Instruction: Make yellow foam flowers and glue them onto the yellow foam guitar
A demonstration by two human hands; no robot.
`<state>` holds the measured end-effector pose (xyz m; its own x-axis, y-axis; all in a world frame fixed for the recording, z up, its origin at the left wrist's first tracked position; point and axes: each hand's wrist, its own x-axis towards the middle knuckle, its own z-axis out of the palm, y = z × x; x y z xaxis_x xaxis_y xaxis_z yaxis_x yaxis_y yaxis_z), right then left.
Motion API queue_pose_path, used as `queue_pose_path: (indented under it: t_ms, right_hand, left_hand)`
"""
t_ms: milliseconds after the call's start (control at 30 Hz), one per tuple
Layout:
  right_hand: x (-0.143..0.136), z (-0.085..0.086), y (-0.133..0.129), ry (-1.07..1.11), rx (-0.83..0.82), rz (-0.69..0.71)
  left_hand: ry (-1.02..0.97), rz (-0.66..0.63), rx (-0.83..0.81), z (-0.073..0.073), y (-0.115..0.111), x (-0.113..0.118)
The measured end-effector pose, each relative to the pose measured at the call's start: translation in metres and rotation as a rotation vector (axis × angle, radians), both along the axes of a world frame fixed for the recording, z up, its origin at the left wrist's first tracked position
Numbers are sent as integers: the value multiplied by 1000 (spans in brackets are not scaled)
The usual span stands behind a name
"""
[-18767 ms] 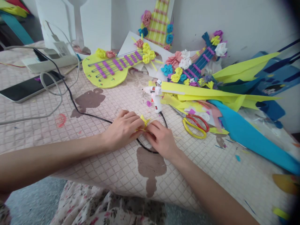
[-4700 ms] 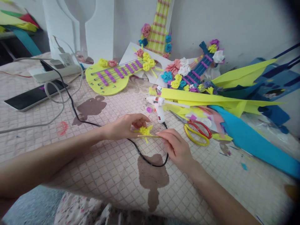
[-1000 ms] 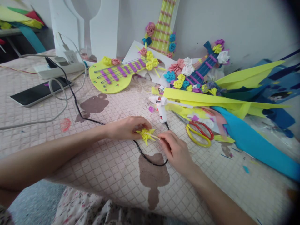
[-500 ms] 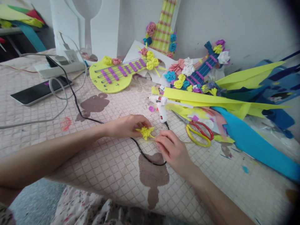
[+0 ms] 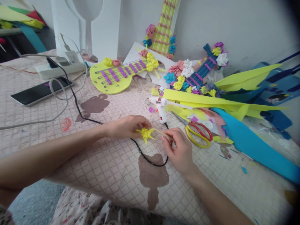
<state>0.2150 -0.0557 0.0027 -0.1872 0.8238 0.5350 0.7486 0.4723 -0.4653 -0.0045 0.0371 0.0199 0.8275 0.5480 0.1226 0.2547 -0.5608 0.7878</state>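
Note:
A small spiky yellow paper flower (image 5: 145, 133) is pinched in the fingers of my left hand (image 5: 128, 126), just above the quilted cloth. My right hand (image 5: 179, 150) is closed on a thin pale stick (image 5: 161, 132), whose tip points at the flower's right side. Whether the tip touches the flower is too small to tell. Behind the hands a white glue gun (image 5: 161, 109) lies on the cloth. Right of my right hand are scissors (image 5: 198, 140) with red and yellow handles.
A yellow paper guitar (image 5: 112, 82) and a blue one (image 5: 201, 73) with paper flowers lie behind. Yellow strips (image 5: 201, 98) and a blue strip (image 5: 257, 143) spread rightward. A black cable (image 5: 140, 151) runs beneath my hands. A phone (image 5: 42, 90) and power strip (image 5: 58, 68) sit left.
My right hand has moved a little right, away from the flower, and the pale stick now shows clearly between them. A lower yellow point of the flower has come into view. My left hand has barely moved.

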Motion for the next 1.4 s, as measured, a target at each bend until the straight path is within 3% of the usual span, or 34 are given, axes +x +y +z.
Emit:
queue_pose_path:
  t_ms: [333, 667, 900, 1100, 1400]
  right_hand:
    - [-5, 0, -3, -214, -33, 83]
    - [-5, 7, -11, -189, -30, 60]
    - [-5, -2, -6, -156, -8, 190]
    - [-7, -2, -7, -199, -10, 189]
    - [-13, -2, -4, -227, 72, 196]
  left_hand:
    - [-12, -29, -13, 1, -3, 2]
    - [-5, 25, -29, 0, 1, 1]
    - [12, 36, -76, -1, 0, 1]
    - [-54, 28, 113, -3, 2, 1]
    - [-42, 5, 96, -11, 3, 1]
